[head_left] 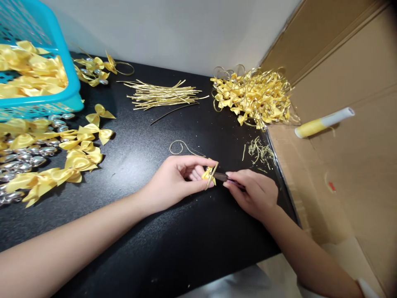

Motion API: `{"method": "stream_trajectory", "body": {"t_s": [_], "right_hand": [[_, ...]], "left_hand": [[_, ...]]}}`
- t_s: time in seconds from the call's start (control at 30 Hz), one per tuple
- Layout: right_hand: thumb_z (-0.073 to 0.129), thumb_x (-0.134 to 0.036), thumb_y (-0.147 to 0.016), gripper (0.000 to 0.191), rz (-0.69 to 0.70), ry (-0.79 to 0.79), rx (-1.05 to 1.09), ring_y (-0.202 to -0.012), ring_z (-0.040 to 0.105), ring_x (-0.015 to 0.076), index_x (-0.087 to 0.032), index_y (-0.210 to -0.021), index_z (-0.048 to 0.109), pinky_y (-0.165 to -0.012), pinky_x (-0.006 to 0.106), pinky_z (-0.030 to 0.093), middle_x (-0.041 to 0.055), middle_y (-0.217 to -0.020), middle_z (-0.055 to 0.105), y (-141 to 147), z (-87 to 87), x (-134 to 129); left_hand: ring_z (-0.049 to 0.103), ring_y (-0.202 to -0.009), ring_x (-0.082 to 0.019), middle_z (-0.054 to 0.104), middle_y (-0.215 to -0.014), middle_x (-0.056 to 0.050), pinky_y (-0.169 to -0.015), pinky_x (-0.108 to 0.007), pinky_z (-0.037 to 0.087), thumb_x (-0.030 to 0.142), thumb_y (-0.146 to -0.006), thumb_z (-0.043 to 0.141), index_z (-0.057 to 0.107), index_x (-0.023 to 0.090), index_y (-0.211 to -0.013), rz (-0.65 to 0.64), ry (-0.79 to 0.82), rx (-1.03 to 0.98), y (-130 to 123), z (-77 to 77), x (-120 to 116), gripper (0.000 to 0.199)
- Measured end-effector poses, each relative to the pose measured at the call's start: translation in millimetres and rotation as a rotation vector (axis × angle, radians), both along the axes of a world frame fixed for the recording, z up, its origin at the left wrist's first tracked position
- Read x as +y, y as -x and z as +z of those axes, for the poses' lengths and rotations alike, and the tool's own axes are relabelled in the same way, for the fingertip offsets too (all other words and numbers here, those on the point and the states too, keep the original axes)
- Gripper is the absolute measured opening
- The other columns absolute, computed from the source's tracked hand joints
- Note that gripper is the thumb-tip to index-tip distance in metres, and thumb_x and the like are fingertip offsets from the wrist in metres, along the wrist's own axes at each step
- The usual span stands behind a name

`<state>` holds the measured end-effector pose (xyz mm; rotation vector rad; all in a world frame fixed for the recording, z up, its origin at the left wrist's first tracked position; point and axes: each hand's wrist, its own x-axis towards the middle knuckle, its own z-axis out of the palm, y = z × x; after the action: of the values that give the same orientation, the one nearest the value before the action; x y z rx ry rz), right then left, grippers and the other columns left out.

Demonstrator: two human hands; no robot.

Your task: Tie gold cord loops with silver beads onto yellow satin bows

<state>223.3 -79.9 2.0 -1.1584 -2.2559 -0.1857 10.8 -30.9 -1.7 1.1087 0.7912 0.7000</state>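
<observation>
My left hand (173, 178) pinches a yellow satin bow (208, 173) between thumb and fingers, with a gold wire standing across it. A loop of thin gold wire (177, 147) curls on the table just beyond these fingers. My right hand (256, 191) is closed around what look like small pliers (221, 177), their dark metal jaws meeting the wire at the bow. Most of the handles is hidden in the palm, and whether the jaws are closed is too small to tell.
Straight gold wires (164, 95) lie behind my hands. Bows with wire loops (252, 97) are heaped at back right, near wire clippings (260, 151). Left are a turquoise basket (70, 93), loose bows (74, 165) and silvery beads (26, 161). Cardboard (347, 165) borders the table's right edge.
</observation>
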Motion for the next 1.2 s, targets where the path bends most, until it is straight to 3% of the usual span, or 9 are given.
{"method": "stream_trajectory", "body": {"t_s": [0.5,0.6,0.73,0.83,1.03,1.2], "right_hand": [[0.059,-0.025,-0.092,0.008,-0.007,0.052,0.044,-0.060,0.066,0.0100,-0.020,-0.098,0.062,-0.056,0.020,0.048,-0.0001,-0.073,0.073,-2,1.2,1],[0.061,-0.031,-0.091,0.013,-0.169,0.053,0.076,-0.065,0.067,0.0128,-0.021,-0.098,0.063,-0.057,0.023,0.049,0.0021,-0.080,0.073,-19,4.7,1],[0.063,-0.034,-0.088,0.016,-0.561,0.000,0.116,-0.076,0.067,0.0204,-0.021,-0.097,0.066,-0.066,0.032,0.052,0.0063,-0.087,0.072,-63,3.3,-3],[0.063,-0.038,-0.086,0.019,-0.705,0.023,0.105,-0.083,0.064,0.0254,-0.020,-0.092,0.066,-0.074,0.041,0.052,0.0091,-0.089,0.069,-99,-3.8,-9],[0.059,-0.044,-0.085,0.027,-0.804,0.125,0.091,-0.086,0.060,0.0267,-0.019,-0.088,0.067,-0.079,0.044,0.049,0.0099,-0.088,0.064,-137,-25.8,-18],[0.055,-0.044,-0.087,0.027,-0.808,0.165,0.083,-0.086,0.059,0.0270,-0.019,-0.087,0.065,-0.083,0.046,0.045,0.0100,-0.086,0.065,-141,-32.7,-18]], "left_hand": [[0.057,-0.059,-0.008,0.065,-0.066,0.002,-0.061,-0.020,0.048,0.017,-0.069,0.080,0.074,0.013,-0.100,-0.021,0.025,0.021,1,0.3,0,0.032],[0.056,-0.060,-0.008,0.065,-0.067,0.002,-0.061,-0.020,0.048,0.017,-0.069,0.080,0.074,0.014,-0.101,-0.019,0.007,0.002,1,-0.6,0,0.032],[0.057,-0.063,-0.008,0.066,-0.070,0.001,-0.063,-0.020,0.048,0.017,-0.069,0.081,0.074,0.015,-0.101,-0.013,0.016,-0.025,3,-1.1,2,0.033],[0.058,-0.065,-0.009,0.067,-0.073,0.000,-0.064,-0.020,0.048,0.017,-0.070,0.081,0.074,0.016,-0.099,-0.050,0.082,-0.086,5,-2.2,5,0.030],[0.058,-0.069,-0.010,0.069,-0.084,-0.002,-0.063,-0.021,0.048,0.028,-0.080,0.076,0.072,0.019,-0.101,-0.090,0.125,-0.252,9,-6.1,12,0.024],[0.058,-0.069,-0.009,0.063,-0.079,0.000,-0.065,-0.020,0.046,0.020,-0.083,0.072,0.064,0.018,-0.098,-0.125,0.054,-0.311,10,-9.1,11,0.017]]}}
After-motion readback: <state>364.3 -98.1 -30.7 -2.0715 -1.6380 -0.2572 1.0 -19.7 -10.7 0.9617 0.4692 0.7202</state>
